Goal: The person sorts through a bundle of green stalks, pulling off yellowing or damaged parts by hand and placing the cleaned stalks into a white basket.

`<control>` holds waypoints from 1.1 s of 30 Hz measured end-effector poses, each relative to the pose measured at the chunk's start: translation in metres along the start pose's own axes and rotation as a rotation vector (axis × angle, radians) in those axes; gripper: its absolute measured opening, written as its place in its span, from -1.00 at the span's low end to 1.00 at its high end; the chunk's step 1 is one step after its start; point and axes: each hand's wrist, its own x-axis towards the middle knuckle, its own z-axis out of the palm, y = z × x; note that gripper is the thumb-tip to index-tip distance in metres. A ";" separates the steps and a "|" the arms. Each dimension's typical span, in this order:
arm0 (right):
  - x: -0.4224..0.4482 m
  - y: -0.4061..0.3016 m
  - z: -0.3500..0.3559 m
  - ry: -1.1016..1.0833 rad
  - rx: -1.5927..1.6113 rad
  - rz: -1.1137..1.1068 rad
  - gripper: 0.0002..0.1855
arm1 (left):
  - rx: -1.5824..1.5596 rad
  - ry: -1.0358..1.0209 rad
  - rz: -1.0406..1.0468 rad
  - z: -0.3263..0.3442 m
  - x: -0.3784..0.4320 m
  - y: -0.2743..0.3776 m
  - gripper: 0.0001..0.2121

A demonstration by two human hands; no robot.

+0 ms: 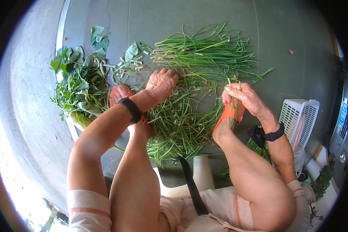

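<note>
My left hand (163, 82) reaches down at the lower left edge of a bundle of long green stalks (203, 52), its fingers curled and their tips hidden. Above my right foot, my right hand (240, 94) pinches a few thin green stalks (234, 103) between thumb and fingers, with short pale ends poking up. Between my feet lies a loose, tangled heap of green and yellowed blades (182, 121). The bundle's pale root ends point left and its green tips point right.
Leafy greens (75, 78) are heaped at the left, near short cut stem pieces (127, 65). A white plastic basket (298, 119) stands at the right. My feet wear orange sandals (227, 113). Part of a pale stool (203, 174) shows below me, with more green stalks (255, 149) behind my right leg.
</note>
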 end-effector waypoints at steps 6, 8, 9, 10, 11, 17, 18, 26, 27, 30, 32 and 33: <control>-0.001 -0.019 0.011 0.055 -0.065 0.216 -0.87 | -0.493 0.055 -0.022 -0.011 -0.013 0.008 -0.92; -0.003 -0.028 0.016 0.069 -0.133 0.133 -0.87 | -0.762 0.049 0.069 -0.040 -0.023 0.021 -0.92; -0.003 -0.030 0.021 0.073 -0.169 0.093 -0.86 | -0.815 0.044 0.075 -0.049 -0.028 0.028 -0.92; 0.001 -0.029 0.027 0.043 -0.212 -0.079 -0.82 | -0.867 0.040 0.079 -0.057 -0.033 0.034 -0.92; 0.002 -0.034 0.035 0.034 -0.269 -0.174 -0.81 | -0.920 0.037 0.082 -0.062 -0.038 0.040 -0.91; 0.010 -0.021 0.057 -0.092 -0.567 -0.262 -0.84 | -1.090 -0.043 0.020 -0.078 -0.044 0.055 -0.88; 0.010 -0.024 0.058 -0.118 -0.493 -0.154 -0.87 | -1.079 -0.077 0.012 -0.080 -0.045 0.054 -0.89; 0.004 -0.035 0.063 -0.173 -0.117 0.224 -0.83 | -1.333 -0.433 -0.159 -0.078 -0.048 0.030 -0.92; 0.004 -0.035 0.063 -0.177 -0.116 0.237 -0.84 | -1.363 -0.446 -0.175 -0.078 -0.048 0.030 -0.92; 0.004 -0.031 0.061 -0.199 0.049 0.273 -0.83 | -1.461 -0.464 -0.198 -0.077 -0.048 0.032 -0.89; 0.002 -0.029 0.064 -0.195 0.108 0.299 -0.82 | -1.542 -0.442 -0.178 -0.071 -0.049 0.037 -0.87; 0.001 -0.029 0.065 -0.190 0.136 0.312 -0.81 | -1.552 -0.449 -0.167 -0.068 -0.047 0.039 -0.87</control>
